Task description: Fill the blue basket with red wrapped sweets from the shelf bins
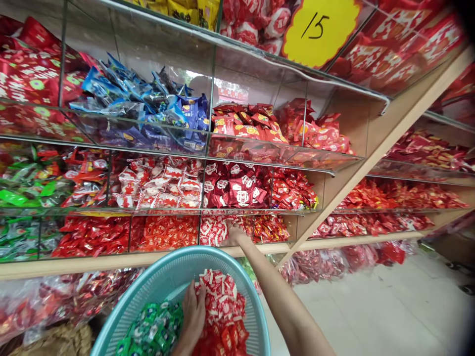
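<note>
A large teal plastic basket (129, 291) stands low in front of me, below the shelves. Inside it lie green wrapped candies (152, 329), red-and-white wrapped candies (220, 291) and plain red wrapped candies (226, 341). My left hand (195, 306) is in the basket, fingers stretched out and resting against the edge of the red-and-white pile. Far forward, my right hand (236, 235) reaches into a bottom-shelf compartment, at similar red-and-white candies (214, 231). Its fingers are small in view and partly hidden among the wrappers, so their closure cannot be made out.
Glass-fronted shelves hold many wrapped sweets, including blue packets (148, 99) and maroon packets (241, 190). A yellow price tag (321, 29) marked 15 hangs above. A slanting wooden divider (356, 173) stands right. Bagged stock (326, 264) lies beneath, beside a tiled floor (371, 306).
</note>
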